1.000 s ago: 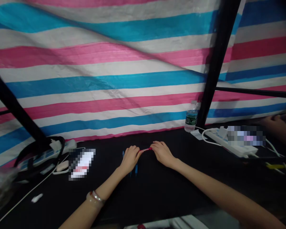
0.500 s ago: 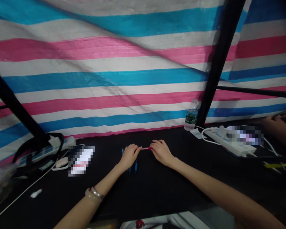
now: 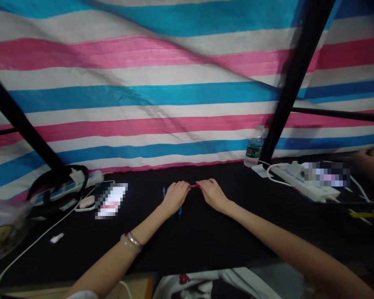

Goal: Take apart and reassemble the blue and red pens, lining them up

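A slim red pen (image 3: 194,186) is held level just above or on the black table, and only a short middle piece of it shows. My left hand (image 3: 176,197) is closed on its left end, with the fingertips curled over it. The right end is gripped by my right hand (image 3: 213,195), fingers bent and together. Below and beside my left hand lie blue pens (image 3: 180,211), partly covered by the hand; another blue pen tip (image 3: 163,192) shows to its left.
At left are a power strip (image 3: 95,177), a lit phone (image 3: 112,201), a pink earphone case (image 3: 87,202) and a white earbud (image 3: 56,238). At right stand a water bottle (image 3: 253,149) and another power strip (image 3: 314,187). Another person's hand (image 3: 369,160) is at the far right.
My two hands have come closer together, so less of the red pen shows between them. My left hand covers more of the blue pens. The view has shifted slightly.
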The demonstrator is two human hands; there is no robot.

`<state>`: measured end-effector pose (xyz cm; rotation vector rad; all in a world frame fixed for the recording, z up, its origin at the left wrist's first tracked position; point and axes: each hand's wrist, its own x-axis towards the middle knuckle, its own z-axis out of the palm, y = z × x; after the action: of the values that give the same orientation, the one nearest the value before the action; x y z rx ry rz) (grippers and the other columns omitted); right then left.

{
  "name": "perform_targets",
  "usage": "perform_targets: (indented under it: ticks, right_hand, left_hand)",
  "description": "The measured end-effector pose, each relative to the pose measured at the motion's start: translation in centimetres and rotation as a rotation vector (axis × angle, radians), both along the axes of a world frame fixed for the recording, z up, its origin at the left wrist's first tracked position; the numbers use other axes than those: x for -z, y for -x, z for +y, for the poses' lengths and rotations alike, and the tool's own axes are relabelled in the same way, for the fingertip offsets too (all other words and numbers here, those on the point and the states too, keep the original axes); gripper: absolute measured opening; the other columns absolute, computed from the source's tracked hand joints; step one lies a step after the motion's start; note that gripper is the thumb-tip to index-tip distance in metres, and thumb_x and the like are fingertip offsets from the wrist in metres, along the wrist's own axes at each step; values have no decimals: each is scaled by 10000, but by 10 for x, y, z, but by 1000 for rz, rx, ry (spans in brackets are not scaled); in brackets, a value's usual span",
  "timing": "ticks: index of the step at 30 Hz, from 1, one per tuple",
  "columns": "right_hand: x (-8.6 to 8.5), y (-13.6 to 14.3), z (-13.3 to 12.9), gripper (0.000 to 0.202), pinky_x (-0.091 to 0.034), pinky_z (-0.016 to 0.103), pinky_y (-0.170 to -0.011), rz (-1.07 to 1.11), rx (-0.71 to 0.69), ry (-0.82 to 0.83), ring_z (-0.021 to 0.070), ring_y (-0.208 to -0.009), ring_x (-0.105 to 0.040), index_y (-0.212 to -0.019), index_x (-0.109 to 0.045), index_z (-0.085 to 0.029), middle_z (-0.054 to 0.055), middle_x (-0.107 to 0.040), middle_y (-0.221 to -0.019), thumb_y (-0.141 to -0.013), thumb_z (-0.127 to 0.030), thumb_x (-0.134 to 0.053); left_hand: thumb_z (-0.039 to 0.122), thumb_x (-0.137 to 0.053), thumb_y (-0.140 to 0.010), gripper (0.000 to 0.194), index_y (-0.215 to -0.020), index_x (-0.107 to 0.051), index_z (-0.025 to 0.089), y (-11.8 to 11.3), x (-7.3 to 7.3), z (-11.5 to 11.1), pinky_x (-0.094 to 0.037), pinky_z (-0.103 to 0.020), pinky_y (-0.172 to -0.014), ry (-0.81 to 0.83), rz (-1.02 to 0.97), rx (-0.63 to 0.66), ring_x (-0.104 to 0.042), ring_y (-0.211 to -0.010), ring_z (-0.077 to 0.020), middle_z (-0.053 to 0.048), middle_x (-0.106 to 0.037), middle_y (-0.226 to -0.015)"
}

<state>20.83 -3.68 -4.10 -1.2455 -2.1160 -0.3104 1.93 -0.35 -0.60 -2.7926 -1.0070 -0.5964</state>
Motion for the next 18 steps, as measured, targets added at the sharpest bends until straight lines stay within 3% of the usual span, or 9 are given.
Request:
perform_targets:
  ticks: [6, 13, 18]
  right_hand:
    - [1, -1, -1, 342, -344, 396, -878, -82, 5, -9, 214, -926, -579, -1089, -569, -132, 121, -640, -1021, -812, -45, -389]
    - [-4, -2, -2, 177, -374, 323, -740, -69, 40, 39, 192, -744, -524, -805, -547, -162, 69, -581, -787, -764, -58, -409]
    - [-9, -2, -6, 228, -366, 323, -754, -28, -17, 98, 201, -830, -536, -990, -538, -144, 89, -599, -922, -800, -110, -417]
  left_hand:
    - [290, -290, -934, 287, -926, -549, 167, -1, 3, 2, -380, -310, -700, -21, 88, -21, -564, -805, -213, -87, -604, -859]
    - [329, -278, -937, 328, -878, -558, 166, -4, 5, 0, -379, -275, -602, 47, 156, 18, -591, -675, -201, -67, -617, -752]
    - [328, -282, -938, 323, -879, -550, 158, -4, 5, 1, -381, -282, -632, 36, 106, 19, -584, -737, -204, -74, -619, -806]
